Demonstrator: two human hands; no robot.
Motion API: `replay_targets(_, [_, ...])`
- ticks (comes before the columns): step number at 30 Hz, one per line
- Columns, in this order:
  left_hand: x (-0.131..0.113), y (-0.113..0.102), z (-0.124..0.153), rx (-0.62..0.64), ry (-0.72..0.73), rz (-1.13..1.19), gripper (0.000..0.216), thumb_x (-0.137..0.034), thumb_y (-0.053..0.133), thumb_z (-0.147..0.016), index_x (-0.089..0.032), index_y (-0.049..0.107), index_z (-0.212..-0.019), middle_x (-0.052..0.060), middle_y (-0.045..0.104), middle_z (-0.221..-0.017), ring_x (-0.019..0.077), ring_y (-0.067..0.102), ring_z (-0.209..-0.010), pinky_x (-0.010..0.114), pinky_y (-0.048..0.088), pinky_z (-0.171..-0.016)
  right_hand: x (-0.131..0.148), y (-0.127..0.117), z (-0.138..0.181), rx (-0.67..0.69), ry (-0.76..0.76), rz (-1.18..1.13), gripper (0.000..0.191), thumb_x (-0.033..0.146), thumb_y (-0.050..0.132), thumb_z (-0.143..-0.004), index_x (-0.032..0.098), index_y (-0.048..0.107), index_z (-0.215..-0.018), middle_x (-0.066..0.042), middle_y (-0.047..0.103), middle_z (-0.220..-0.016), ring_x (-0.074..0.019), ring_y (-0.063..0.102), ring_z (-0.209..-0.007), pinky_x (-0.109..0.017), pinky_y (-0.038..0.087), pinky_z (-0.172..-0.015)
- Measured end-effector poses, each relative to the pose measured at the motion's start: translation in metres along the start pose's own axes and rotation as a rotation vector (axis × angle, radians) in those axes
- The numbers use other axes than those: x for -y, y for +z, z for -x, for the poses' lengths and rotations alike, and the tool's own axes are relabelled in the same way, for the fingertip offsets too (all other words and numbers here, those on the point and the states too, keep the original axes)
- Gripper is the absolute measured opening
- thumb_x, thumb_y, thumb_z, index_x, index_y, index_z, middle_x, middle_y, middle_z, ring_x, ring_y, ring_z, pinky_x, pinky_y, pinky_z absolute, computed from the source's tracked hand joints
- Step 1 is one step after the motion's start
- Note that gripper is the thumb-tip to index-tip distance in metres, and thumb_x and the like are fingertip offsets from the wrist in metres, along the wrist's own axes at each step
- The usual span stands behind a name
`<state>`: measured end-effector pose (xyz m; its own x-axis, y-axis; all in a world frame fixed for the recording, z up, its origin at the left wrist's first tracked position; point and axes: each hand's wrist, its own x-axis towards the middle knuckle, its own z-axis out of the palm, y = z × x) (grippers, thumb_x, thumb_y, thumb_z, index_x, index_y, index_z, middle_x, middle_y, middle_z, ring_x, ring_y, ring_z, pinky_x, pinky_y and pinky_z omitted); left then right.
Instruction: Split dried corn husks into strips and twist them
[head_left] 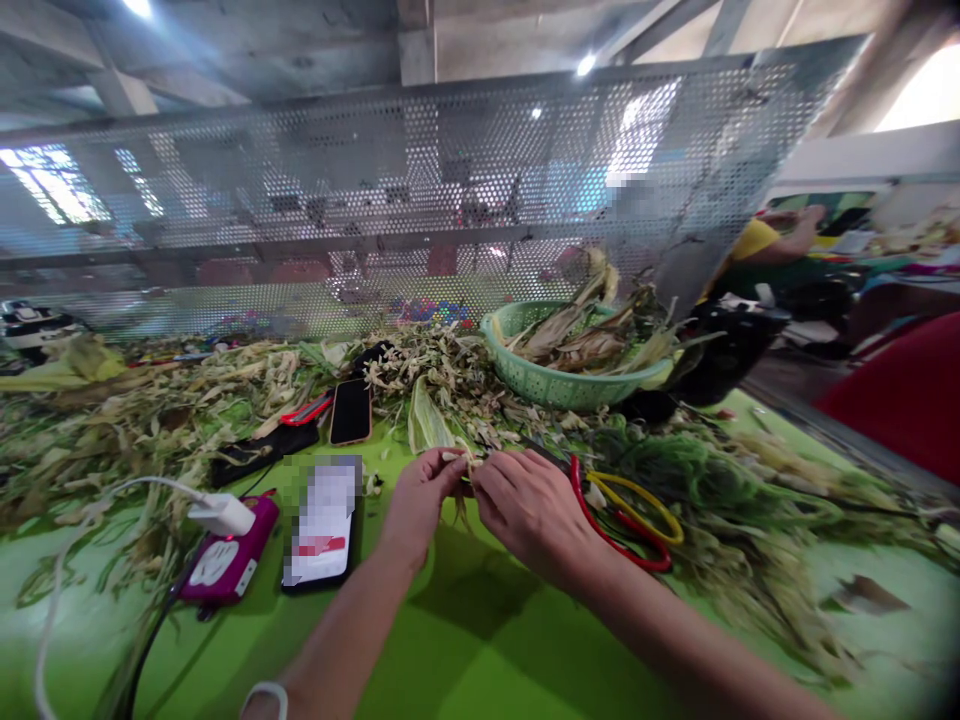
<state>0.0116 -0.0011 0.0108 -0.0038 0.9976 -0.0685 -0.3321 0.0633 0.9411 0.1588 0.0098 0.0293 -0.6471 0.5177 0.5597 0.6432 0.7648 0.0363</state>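
My left hand [420, 497] and my right hand [529, 505] meet above the green table [465, 640], fingertips pinched together on a small pale strip of dried plant husk [466, 466]. A few thin fibres hang down from it between the hands. Just right of my right hand lie scissors with red and yellow handles [626, 515]. A heap of dried husks and leaves [442, 385] spreads across the table behind the hands.
A green plastic basket [559, 380] of husks stands at the back right. Phones [324, 520] [351, 411] and a magenta power bank [229, 560] with a white plug lie to the left. A perforated metal screen [420, 200] rises behind. Another person sits far right.
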Motion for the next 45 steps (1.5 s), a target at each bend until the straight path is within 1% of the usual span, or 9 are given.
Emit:
replay_targets(5, [0.001,-0.008,-0.003,-0.007,-0.008,-0.019,0.033,-0.042,0.070,-0.070,-0.014,0.064,-0.087,0.003,0.063,-0.076,0.0119,0.056,-0.066,0.025,0.044,-0.067,-0.003,-0.003,0.001,0.009,0.062,-0.157,0.013,0.022,0.048,-0.090,0.019,0.060,-0.084,-0.004,0.062,-0.077,-0.0158,0.054,-0.070,-0.029,0.034,-0.066])
replay_targets(9, [0.002,-0.011,-0.004,-0.011,-0.018,0.004,0.033,-0.041,0.070,-0.072,-0.017,0.066,-0.093,0.002,0.062,-0.080,0.0087,0.052,-0.064,0.022,0.041,-0.065,-0.010,-0.006,0.000,-0.031,0.293,-0.435,0.010,0.026,0.053,-0.088,0.020,0.058,-0.094,-0.004,0.062,-0.087,-0.0155,0.054,-0.074,-0.027,0.040,-0.065])
replay_targets(12, [0.002,-0.010,-0.002,0.013,-0.047,0.059,0.033,-0.038,0.072,-0.070,-0.017,0.066,-0.094,0.001,0.060,-0.081,0.0075,0.050,-0.064,0.022,0.040,-0.065,-0.015,-0.001,0.000,-0.025,0.432,-0.599,0.012,0.028,0.050,-0.089,0.020,0.058,-0.093,-0.003,0.060,-0.085,-0.0143,0.053,-0.070,-0.025,0.041,-0.063])
replay_targets(17, [-0.002,-0.006,0.002,0.044,-0.070,0.060,0.038,-0.039,0.073,-0.069,-0.016,0.064,-0.098,0.001,0.059,-0.081,0.0087,0.051,-0.066,0.023,0.041,-0.066,-0.019,0.013,0.001,0.020,0.510,-0.841,0.017,0.033,0.052,-0.088,0.018,0.058,-0.082,-0.001,0.058,-0.075,-0.0151,0.054,-0.071,-0.025,0.042,-0.063])
replay_targets(27, [-0.002,-0.006,0.004,0.075,0.033,-0.187,0.030,-0.045,0.062,-0.077,-0.017,0.059,-0.088,-0.002,0.050,-0.069,0.0103,0.045,-0.062,0.022,0.036,-0.059,-0.019,0.010,0.000,0.009,0.431,-0.708,0.009,0.021,0.054,-0.082,0.019,0.056,-0.074,0.000,0.056,-0.070,-0.0142,0.051,-0.067,-0.024,0.039,-0.060])
replay_targets(34, [0.001,-0.008,0.002,0.082,-0.025,-0.111,0.026,-0.042,0.062,-0.077,-0.018,0.055,-0.085,-0.003,0.048,-0.069,0.0095,0.043,-0.062,0.022,0.034,-0.060,-0.021,0.011,0.000,-0.015,0.458,-0.629,0.012,0.018,0.054,-0.080,0.019,0.052,-0.069,0.001,0.053,-0.068,-0.0139,0.049,-0.065,-0.024,0.038,-0.060])
replay_targets(38, [0.001,-0.009,0.002,0.122,-0.001,-0.167,0.026,-0.042,0.062,-0.078,-0.017,0.056,-0.083,-0.003,0.048,-0.065,0.0089,0.041,-0.058,0.021,0.031,-0.057,-0.026,0.014,0.001,0.021,0.481,-0.763,0.009,0.024,0.055,-0.082,0.019,0.058,-0.075,0.001,0.057,-0.070,-0.0143,0.052,-0.067,-0.024,0.041,-0.061])
replay_targets(42, [0.000,-0.008,0.003,0.152,0.017,-0.230,0.029,-0.045,0.063,-0.077,-0.017,0.057,-0.083,-0.003,0.049,-0.065,0.0097,0.041,-0.060,0.022,0.030,-0.057,-0.027,0.014,-0.001,0.058,0.572,-1.024,0.019,0.034,0.054,-0.084,0.017,0.064,-0.087,-0.003,0.063,-0.082,-0.0167,0.058,-0.079,-0.028,0.045,-0.072])
replay_targets(45, [0.002,-0.007,0.003,0.186,0.002,-0.253,0.032,-0.047,0.061,-0.078,-0.016,0.059,-0.086,-0.001,0.050,-0.067,0.0106,0.041,-0.062,0.023,0.030,-0.058,-0.025,0.015,-0.002,0.029,0.625,-1.146,0.021,0.038,0.060,-0.079,0.017,0.062,-0.082,-0.002,0.061,-0.077,-0.0158,0.056,-0.075,-0.027,0.045,-0.069])
